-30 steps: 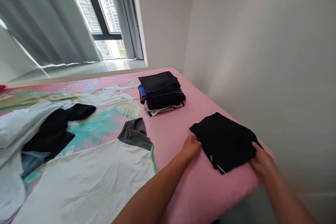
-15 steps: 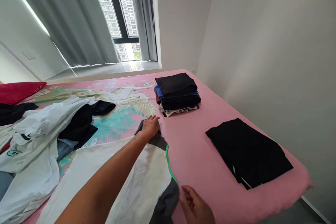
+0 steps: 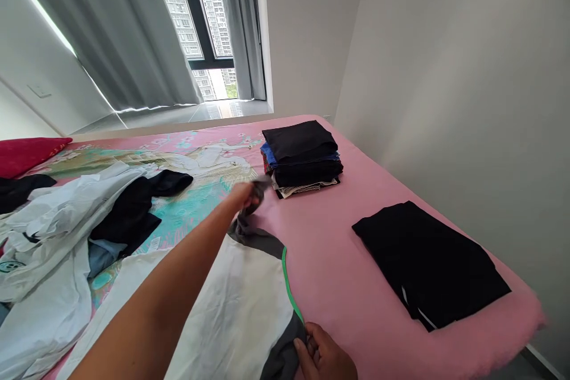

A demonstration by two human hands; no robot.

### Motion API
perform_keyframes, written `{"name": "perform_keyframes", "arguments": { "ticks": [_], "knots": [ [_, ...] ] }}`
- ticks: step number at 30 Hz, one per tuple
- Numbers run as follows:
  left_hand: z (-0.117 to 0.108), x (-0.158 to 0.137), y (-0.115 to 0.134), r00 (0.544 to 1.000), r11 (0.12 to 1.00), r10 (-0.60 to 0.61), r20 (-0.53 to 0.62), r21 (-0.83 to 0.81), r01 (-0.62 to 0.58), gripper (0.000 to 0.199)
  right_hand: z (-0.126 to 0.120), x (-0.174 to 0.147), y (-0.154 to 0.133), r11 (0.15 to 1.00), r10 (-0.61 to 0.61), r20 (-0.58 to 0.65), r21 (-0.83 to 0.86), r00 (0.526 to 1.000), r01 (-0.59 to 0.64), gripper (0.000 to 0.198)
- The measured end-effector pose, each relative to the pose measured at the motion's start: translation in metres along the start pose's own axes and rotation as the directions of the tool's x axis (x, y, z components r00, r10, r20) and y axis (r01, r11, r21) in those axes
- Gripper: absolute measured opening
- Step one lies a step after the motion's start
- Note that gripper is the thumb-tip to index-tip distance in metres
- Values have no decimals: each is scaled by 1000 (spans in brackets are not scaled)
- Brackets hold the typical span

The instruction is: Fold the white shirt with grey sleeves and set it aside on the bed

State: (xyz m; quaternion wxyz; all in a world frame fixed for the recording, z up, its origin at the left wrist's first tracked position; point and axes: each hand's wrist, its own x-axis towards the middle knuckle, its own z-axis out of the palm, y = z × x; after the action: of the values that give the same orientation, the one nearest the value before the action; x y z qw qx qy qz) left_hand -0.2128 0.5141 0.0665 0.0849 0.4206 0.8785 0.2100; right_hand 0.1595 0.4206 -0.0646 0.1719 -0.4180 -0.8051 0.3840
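Note:
A white T-shirt (image 3: 236,297) with dark grey shoulders and sleeves and a green neckline trim lies spread on the bed. My left hand (image 3: 247,195), reaching far across it, grips the far grey sleeve and holds it up off the bed; the cloth end is blurred. Down at the near shoulder, my right hand (image 3: 324,353) pinches the grey cloth close to the end of the green trim. My left forearm covers part of the shirt's white body.
A folded stack of clothes (image 3: 303,160) stands beyond my left hand. A folded black garment (image 3: 430,264) lies to the right on the pink bed sheet (image 3: 329,249). At left is a loose heap of white and dark clothes (image 3: 66,219), with a red pillow (image 3: 31,154) behind it.
My left hand has lifted the far grey sleeve and moved slightly left and away from me. The right hand has closed on the near grey shoulder, where it was apart before.

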Motion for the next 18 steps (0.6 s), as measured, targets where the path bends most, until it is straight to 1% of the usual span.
{"name": "perform_keyframes", "arguments": {
  "ticks": [2, 4, 5, 7, 8, 10, 12, 13, 15, 18],
  "knots": [
    [-14, 5, -2, 996, 997, -19, -82, -75, 13, 41, -2, 1, -2, 1000, 16, 14, 11, 1000, -16, 49],
    [-16, -2, -2, 996, 995, -11, -89, -99, 3, 41, -5, 2, -5, 998, 44, 31, 35, 999, -45, 47],
    [-13, -10, -2, 998, 995, 12, -62, -94, -18, 40, -7, 3, -6, 997, 58, 40, 54, 998, -60, 46],
    [1, -31, -2, 994, 994, 95, 49, -66, -92, 35, -14, 4, -10, 993, 80, 68, 87, 994, -85, 44],
    [9, -43, -1, 982, 990, 140, 124, -46, -135, 33, -18, 5, -13, 991, 86, 100, 93, 991, -96, 43],
    [24, -63, -1, 943, 979, 196, 270, 3, -204, 36, -26, 5, -19, 988, 110, 197, 85, 974, -129, 43],
    [33, -74, -2, 911, 970, 190, 367, 70, -231, 38, -32, 5, -24, 980, 148, 304, 83, 941, -181, 47],
    [35, -75, -2, 903, 967, 174, 393, 107, -232, 36, -33, 5, -26, 974, 163, 344, 95, 925, -207, 48],
    [36, -73, -1, 901, 958, 145, 409, 170, -231, 31, -32, 4, -27, 963, 182, 362, 122, 914, -240, 45],
    [35, -65, 1, 909, 949, 133, 394, 213, -232, 30, -26, 1, -22, 966, 181, 299, 126, 937, -227, 37]
  ]
}}
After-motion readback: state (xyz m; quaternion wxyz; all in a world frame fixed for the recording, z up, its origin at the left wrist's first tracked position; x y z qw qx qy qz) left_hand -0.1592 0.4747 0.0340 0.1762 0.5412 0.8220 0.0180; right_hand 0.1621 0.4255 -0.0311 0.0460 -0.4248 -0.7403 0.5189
